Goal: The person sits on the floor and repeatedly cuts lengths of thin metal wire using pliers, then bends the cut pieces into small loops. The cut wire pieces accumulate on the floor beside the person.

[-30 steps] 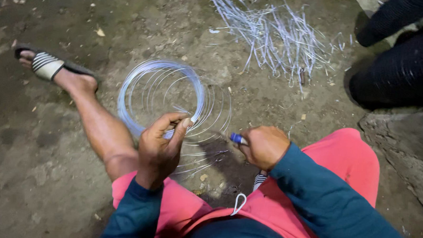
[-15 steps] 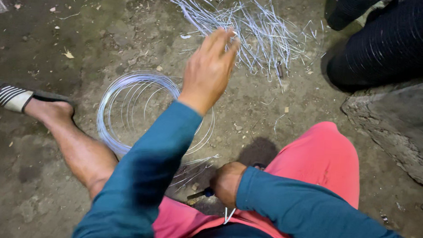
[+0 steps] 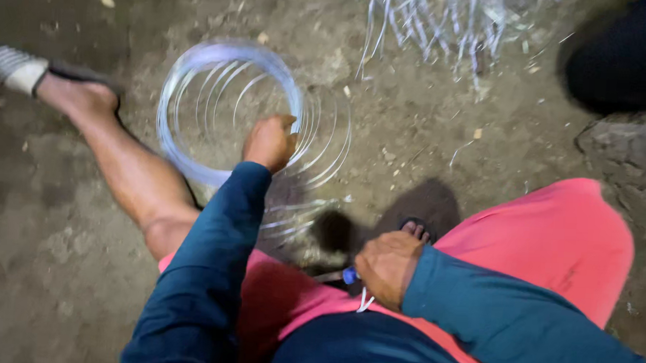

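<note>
Silvery coiled wire (image 3: 224, 112), upper left of frame: left hand (image 3: 269, 141) closes on its rim; right hand (image 3: 386, 268) grips a blue-handled tool (image 3: 342, 276) (blurred), parked at the lap.

Blurred frame. Left hand (image 3: 269, 141) closed at the right edge of the wire coil (image 3: 228, 112) lying on the dirt ground (image 3: 51, 249), centre-left. Right hand (image 3: 386, 268) low centre, fist around a blue-handled tool (image 3: 341, 276) by the pink shorts (image 3: 553, 242). Cut wire pieces (image 3: 446, 23) piled at top. Sandalled foot (image 3: 19, 70) upper left.
</note>
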